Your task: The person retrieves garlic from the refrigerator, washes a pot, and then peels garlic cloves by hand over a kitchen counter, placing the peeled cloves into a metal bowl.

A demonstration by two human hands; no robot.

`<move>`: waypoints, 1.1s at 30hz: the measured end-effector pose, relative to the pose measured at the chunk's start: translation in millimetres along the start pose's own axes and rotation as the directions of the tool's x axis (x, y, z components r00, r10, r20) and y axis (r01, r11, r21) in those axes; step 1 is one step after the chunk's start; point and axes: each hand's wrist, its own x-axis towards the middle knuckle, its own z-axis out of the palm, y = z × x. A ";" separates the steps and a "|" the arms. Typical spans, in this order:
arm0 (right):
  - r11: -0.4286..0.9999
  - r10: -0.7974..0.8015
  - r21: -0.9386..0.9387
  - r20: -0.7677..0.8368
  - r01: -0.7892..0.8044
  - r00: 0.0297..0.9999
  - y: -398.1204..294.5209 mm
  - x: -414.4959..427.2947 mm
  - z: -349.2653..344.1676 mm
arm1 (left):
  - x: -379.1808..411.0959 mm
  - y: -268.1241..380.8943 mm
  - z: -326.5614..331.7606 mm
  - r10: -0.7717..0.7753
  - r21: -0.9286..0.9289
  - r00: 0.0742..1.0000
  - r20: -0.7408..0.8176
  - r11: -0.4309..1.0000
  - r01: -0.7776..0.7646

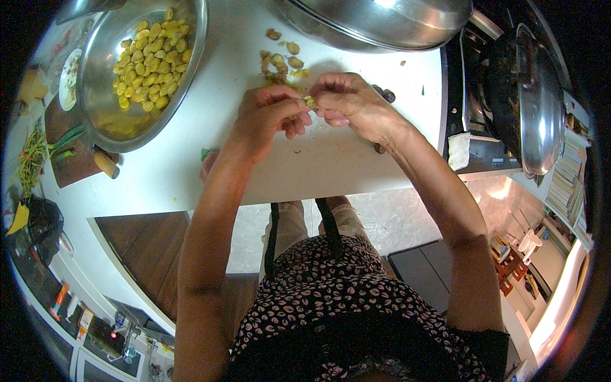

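Observation:
Above the white countertop [315,167], my left hand [272,112] and my right hand [348,102] meet, their fingertips pinching a small yellowish piece [309,101] between them. Just beyond my hands lies a loose group of yellow-brown scraps and peeled bits [281,62]. Several dark round nuts or fruits [389,96] sit beside my right wrist, partly hidden by it. At the upper left, a steel bowl [198,52] holds many yellow, nut-like pieces [152,62]. A reddish thing [208,164] shows partly behind my left forearm.
A large lidded steel pan [382,24] stands at the top. A lidded wok [539,105] sits on the stove at right, near a folded cloth [459,151]. Left are a knife's wooden handle [106,164], a dark board [71,162], green stems [33,153] and a black bag [44,229].

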 end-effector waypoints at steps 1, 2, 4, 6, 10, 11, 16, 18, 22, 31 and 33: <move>1.000 0.007 0.002 -0.007 -0.007 1.000 0.1 -0.5 0.3 | 0.2 -0.3 -0.2 0.008 0.007 1.000 0.006 1.000 -0.008; 1.000 0.014 0.003 -0.015 -0.014 1.000 -0.2 -1.0 0.5 | 0.4 -0.7 -0.4 0.015 0.013 1.000 0.012 1.000 -0.015; 1.000 0.021 -0.009 -0.040 -0.021 0.999 0.0 -2.4 1.0 | 1.7 -2.2 -1.0 0.023 0.015 0.999 0.023 1.000 -0.023; 0.999 0.020 -0.036 -0.075 -0.022 0.997 0.8 -3.6 2.0 | 3.2 -4.8 -2.2 0.022 0.008 0.999 0.033 1.000 -0.023; 0.998 0.017 -0.059 -0.098 -0.023 0.995 0.0 -3.8 2.2 | 2.4 -3.2 0.8 0.039 -0.003 0.998 0.042 0.999 -0.039; 0.997 0.012 -0.076 -0.089 -0.019 0.996 -1.2 -3.5 2.0 | 2.5 -4.2 1.6 0.045 -0.008 0.998 0.036 0.999 -0.044; 0.999 -0.012 -0.040 -0.088 0.008 0.996 0.9 1.5 -0.3 | 7.5 -11.5 -1.8 0.057 -0.027 0.997 0.059 0.998 -0.055; 0.998 -0.001 -0.065 -0.164 -0.010 0.986 4.1 6.4 1.5 | 9.9 -14.5 0.2 0.080 0.008 0.996 0.039 0.997 -0.081; 0.989 -0.046 -0.146 -0.246 0.010 0.968 5.2 16.4 1.0 | 13.3 -15.8 3.9 -0.007 -0.133 0.999 -0.044 0.991 0.001; 0.988 -0.041 -0.156 -0.317 -0.010 0.948 7.0 17.5 5.2 | 13.0 -21.1 15.1 0.060 -0.222 0.988 -0.140 0.971 -0.091; 0.996 -0.028 -0.092 -0.313 -0.001 0.949 6.3 15.3 8.0 | 14.2 -25.6 16.2 0.115 -0.219 0.984 -0.138 0.965 -0.144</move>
